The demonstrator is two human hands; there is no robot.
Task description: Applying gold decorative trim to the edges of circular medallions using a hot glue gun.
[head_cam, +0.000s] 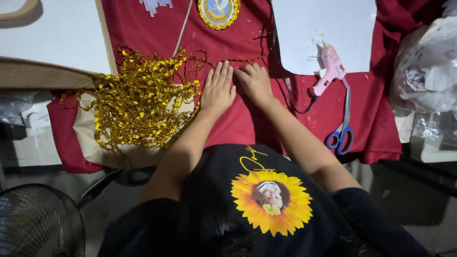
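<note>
So both hands are pressed flat on the red cloth (247, 119) spread over the desk (57, 33). The left hand (218, 89) has its fingers straight and close together, and the right hand (255, 83) is half curled right next to it, the two touching. Neither is holding anything that I can make out. A thin strand of gold trim (243, 60) runs roughly left to right just past the fingertips, leading back into the big tangled heap of gold trim (138, 102) on the left.

That trim looks light, floppy and snaggy, so I'd guess it's best pinched at a free end rather than from the pile. The cloth looks soft and likely to bunch up.

Off to the right are a pink glue gun (328, 71), nozzle pointing away from the person, and blue-handled scissors (342, 123), lying lengthwise with the handles nearest.
</note>
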